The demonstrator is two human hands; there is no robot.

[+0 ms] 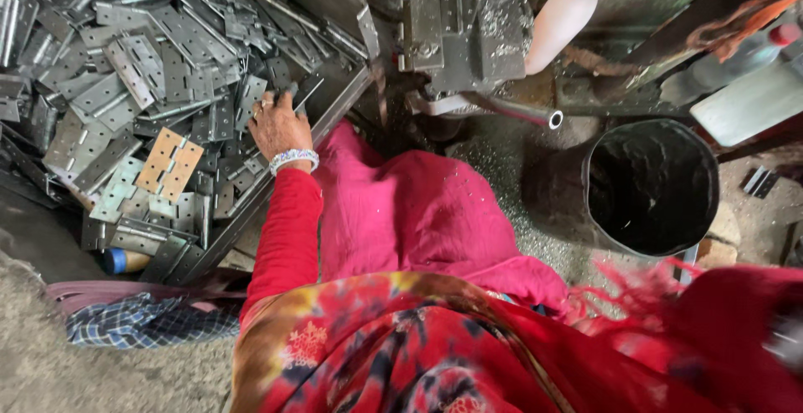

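The left hand (276, 124) lies palm down on a heap of flat metal hinges (150, 70), its fingers curled over the plates at the heap's near edge; whether they actually pinch one hinge or only rest on the pile is hard to tell from this angle. A beaded bracelet (294, 160) circles the wrist above a red sleeve (284, 229). The hinges are thin, dull grey steel leaves, rectangular, drilled with rows of small screw holes and joined along a rolled knuckle; they lie jumbled and overlapping in a shallow metal tray (276, 179) to the person's left. One hinge (170, 162), near the hand, is rusty orange-brown among the grey ones. The right hand is out of view: only a bare forearm (565, 16) reaches up toward a dark, greasy press machine (464, 24) dusted with metal filings. A round black bucket (652, 187) stands on the gritty floor to the right, and a checked cloth (142, 321) lies crumpled at lower left.
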